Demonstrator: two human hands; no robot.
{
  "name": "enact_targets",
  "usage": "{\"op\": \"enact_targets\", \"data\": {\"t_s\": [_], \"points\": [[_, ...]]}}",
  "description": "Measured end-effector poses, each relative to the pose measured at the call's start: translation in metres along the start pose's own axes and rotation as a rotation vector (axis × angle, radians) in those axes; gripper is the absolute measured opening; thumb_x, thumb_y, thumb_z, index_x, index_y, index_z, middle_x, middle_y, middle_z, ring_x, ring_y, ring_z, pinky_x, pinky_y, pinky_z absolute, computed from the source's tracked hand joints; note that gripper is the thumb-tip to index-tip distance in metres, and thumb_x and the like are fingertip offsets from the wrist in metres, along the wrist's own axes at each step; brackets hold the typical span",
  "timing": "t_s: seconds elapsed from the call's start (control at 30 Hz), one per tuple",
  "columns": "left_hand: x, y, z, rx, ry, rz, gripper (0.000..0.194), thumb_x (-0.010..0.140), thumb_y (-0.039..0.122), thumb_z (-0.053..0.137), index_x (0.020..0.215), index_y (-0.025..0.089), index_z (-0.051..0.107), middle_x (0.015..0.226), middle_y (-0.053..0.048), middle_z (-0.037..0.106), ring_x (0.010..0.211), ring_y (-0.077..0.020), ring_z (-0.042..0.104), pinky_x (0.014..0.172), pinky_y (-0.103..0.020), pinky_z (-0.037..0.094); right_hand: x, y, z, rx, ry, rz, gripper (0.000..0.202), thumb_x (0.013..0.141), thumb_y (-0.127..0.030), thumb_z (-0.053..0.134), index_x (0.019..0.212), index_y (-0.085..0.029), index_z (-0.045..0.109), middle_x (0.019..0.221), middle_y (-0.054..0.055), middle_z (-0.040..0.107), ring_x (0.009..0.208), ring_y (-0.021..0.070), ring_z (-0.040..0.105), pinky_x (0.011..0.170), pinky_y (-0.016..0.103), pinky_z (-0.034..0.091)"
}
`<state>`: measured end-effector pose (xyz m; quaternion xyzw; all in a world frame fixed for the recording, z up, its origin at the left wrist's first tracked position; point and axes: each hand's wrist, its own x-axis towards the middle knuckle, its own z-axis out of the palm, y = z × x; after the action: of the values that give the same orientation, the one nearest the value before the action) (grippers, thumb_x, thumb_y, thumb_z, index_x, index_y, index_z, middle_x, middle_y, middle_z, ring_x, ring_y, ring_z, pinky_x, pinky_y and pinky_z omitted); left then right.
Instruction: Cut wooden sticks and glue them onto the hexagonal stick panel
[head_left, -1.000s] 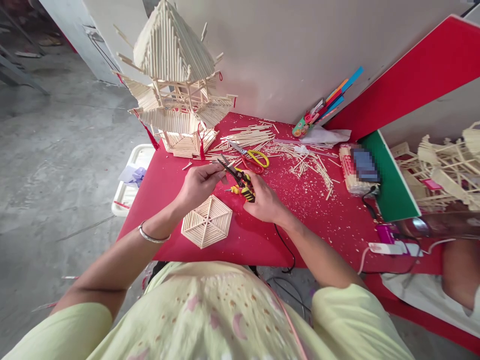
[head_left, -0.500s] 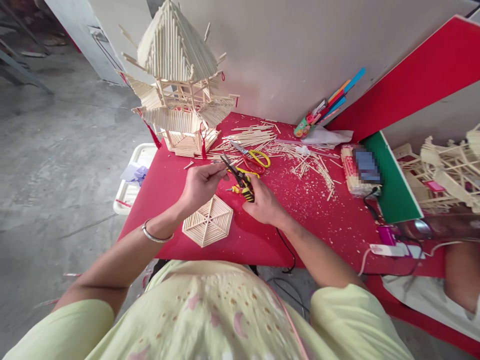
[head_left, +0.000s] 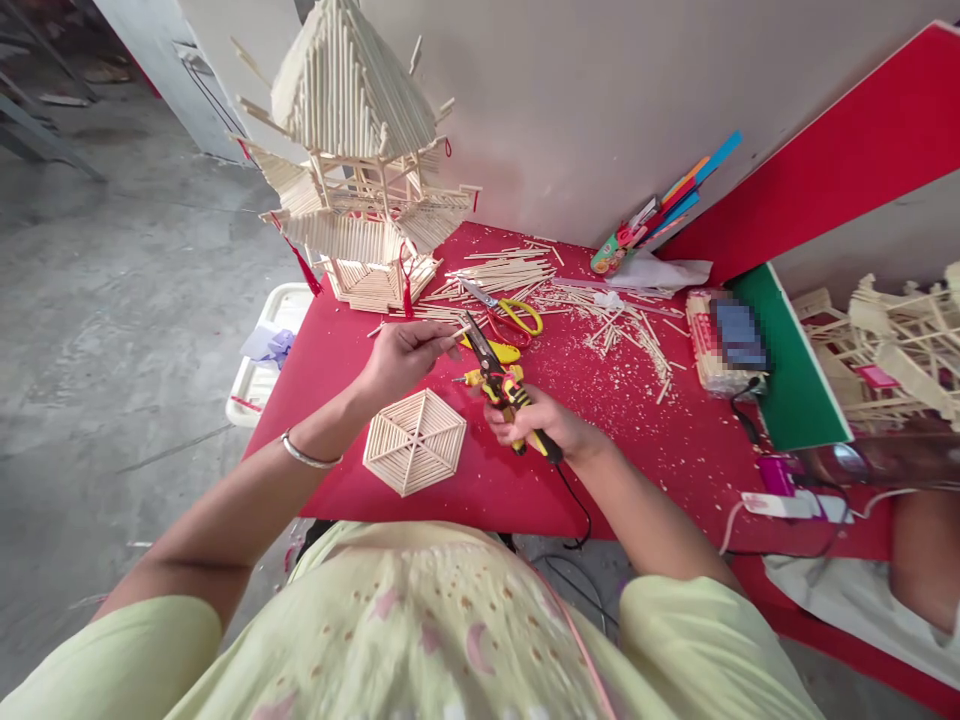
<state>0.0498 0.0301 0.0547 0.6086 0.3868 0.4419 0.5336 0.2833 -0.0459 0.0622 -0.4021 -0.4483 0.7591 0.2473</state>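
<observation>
My left hand (head_left: 409, 355) pinches a short wooden stick (head_left: 459, 333) by one end. The stick's free end is at the jaws of black and yellow pliers (head_left: 495, 375). My right hand (head_left: 536, 420) is wrapped round the handles of those pliers. Below my left hand a flat hexagon of sticks (head_left: 415, 442) lies on the red table. Scissors with yellow and red handles (head_left: 517, 312) lie just beyond the pliers. A yellow tool (head_left: 474, 378) with a metal tip is partly hidden behind the pliers.
A stick pagoda (head_left: 360, 160) stands at the back left. Loose sticks (head_left: 510, 270) and scraps cover the back of the table (head_left: 480, 485). At the right are a pen holder (head_left: 609, 252), a stick pack (head_left: 705, 345), a green board (head_left: 802, 370), a power strip (head_left: 787, 505) and another person's arm.
My right hand has moved down and right, its grip on the pliers now showing more of the handles. The plier jaws have shifted right and down. My left hand has barely moved.
</observation>
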Motion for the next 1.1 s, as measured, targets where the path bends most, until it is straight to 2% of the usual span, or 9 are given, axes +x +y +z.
{"op": "enact_targets", "data": {"t_s": [0.13, 0.23, 0.3, 0.37, 0.57, 0.7, 0.77, 0.87, 1.1], "points": [[0.005, -0.013, 0.000, -0.233, -0.005, -0.078, 0.038, 0.076, 0.049, 0.087, 0.092, 0.016, 0.078, 0.072, -0.005, 0.074, 0.045, -0.0062, 0.046, 0.044, -0.023, 0.038, -0.005, -0.004, -0.011, 0.097, -0.062, -0.016, 0.066, 0.055, -0.026, 0.060, 0.121, -0.023, 0.065, 0.078, -0.002, 0.049, 0.062, 0.0122, 0.040, 0.057, 0.027, 0.040], [0.007, -0.017, -0.005, -0.258, 0.016, -0.186, 0.043, 0.074, 0.051, 0.089, 0.090, 0.014, 0.074, 0.075, -0.005, 0.074, 0.048, -0.0075, 0.056, 0.047, -0.022, 0.044, -0.015, -0.005, -0.039, -0.358, 0.356, -0.003, 0.065, 0.061, -0.030, 0.060, 0.126, -0.023, 0.063, 0.087, 0.003, 0.059, 0.068, 0.0172, 0.052, 0.062, 0.032, 0.045], [0.007, -0.017, -0.010, -0.259, 0.024, -0.253, 0.047, 0.073, 0.054, 0.089, 0.092, 0.015, 0.072, 0.077, -0.006, 0.076, 0.055, -0.0110, 0.065, 0.053, -0.023, 0.050, -0.023, 0.000, -0.065, -0.820, 0.718, 0.143, 0.064, 0.067, -0.032, 0.062, 0.131, -0.022, 0.060, 0.095, 0.007, 0.066, 0.078, 0.0242, 0.060, 0.069, 0.036, 0.048], [0.007, -0.015, -0.015, -0.281, 0.019, -0.272, 0.047, 0.074, 0.055, 0.088, 0.092, 0.016, 0.069, 0.082, -0.008, 0.078, 0.068, -0.0158, 0.073, 0.063, -0.025, 0.055, -0.032, 0.008, -0.091, -1.088, 0.877, 0.376, 0.064, 0.074, -0.036, 0.061, 0.135, -0.020, 0.057, 0.107, 0.014, 0.070, 0.089, 0.0319, 0.066, 0.075, 0.042, 0.051], [0.010, -0.019, -0.019, -0.303, 0.034, -0.227, 0.039, 0.074, 0.049, 0.089, 0.086, 0.016, 0.074, 0.077, -0.004, 0.072, 0.066, -0.0105, 0.064, 0.061, -0.023, 0.050, -0.053, 0.032, -0.133, -1.255, 0.920, 0.597, 0.082, 0.085, -0.053, 0.059, 0.156, -0.016, 0.040, 0.143, 0.027, 0.057, 0.125, 0.0430, 0.061, 0.094, 0.050, 0.050], [0.011, -0.026, -0.014, -0.367, 0.040, -0.241, 0.041, 0.071, 0.048, 0.091, 0.091, 0.016, 0.075, 0.071, -0.002, 0.070, 0.063, -0.0103, 0.062, 0.062, -0.023, 0.051, -0.049, 0.024, -0.124, -1.447, 1.019, 0.443, 0.090, 0.087, -0.068, 0.059, 0.155, -0.012, 0.044, 0.146, 0.029, 0.053, 0.135, 0.0480, 0.051, 0.107, 0.059, 0.042], [0.011, -0.028, -0.011, -0.373, 0.037, -0.217, 0.042, 0.072, 0.048, 0.091, 0.091, 0.016, 0.073, 0.075, -0.004, 0.073, 0.069, -0.0122, 0.067, 0.070, -0.025, 0.054, -0.032, 0.012, -0.116, -1.528, 1.033, 0.191, 0.078, 0.092, -0.064, 0.057, 0.152, -0.015, 0.049, 0.147, 0.025, 0.054, 0.135, 0.0448, 0.052, 0.109, 0.058, 0.042], [0.011, -0.027, -0.007, -0.329, 0.014, -0.173, 0.039, 0.077, 0.048, 0.088, 0.091, 0.016, 0.071, 0.078, -0.005, 0.076, 0.073, -0.0128, 0.069, 0.071, -0.024, 0.053, 0.015, -0.009, -0.107, -1.475, 0.825, -0.069, 0.058, 0.102, -0.045, 0.046, 0.155, -0.020, 0.047, 0.136, 0.016, 0.065, 0.119, 0.0314, 0.064, 0.103, 0.045, 0.050], [0.004, -0.014, -0.018, -0.202, 0.037, -0.101, 0.037, 0.083, 0.051, 0.082, 0.093, 0.017, 0.073, 0.081, -0.006, 0.076, 0.066, -0.0107, 0.063, 0.056, -0.022, 0.044, 0.115, -0.056, -0.113, -1.592, 0.611, 0.112, 0.080, 0.087, -0.026, 0.069, 0.161, -0.018, 0.040, 0.132, 0.022, 0.069, 0.117, 0.0394, 0.065, 0.098, 0.048, 0.051]]}}
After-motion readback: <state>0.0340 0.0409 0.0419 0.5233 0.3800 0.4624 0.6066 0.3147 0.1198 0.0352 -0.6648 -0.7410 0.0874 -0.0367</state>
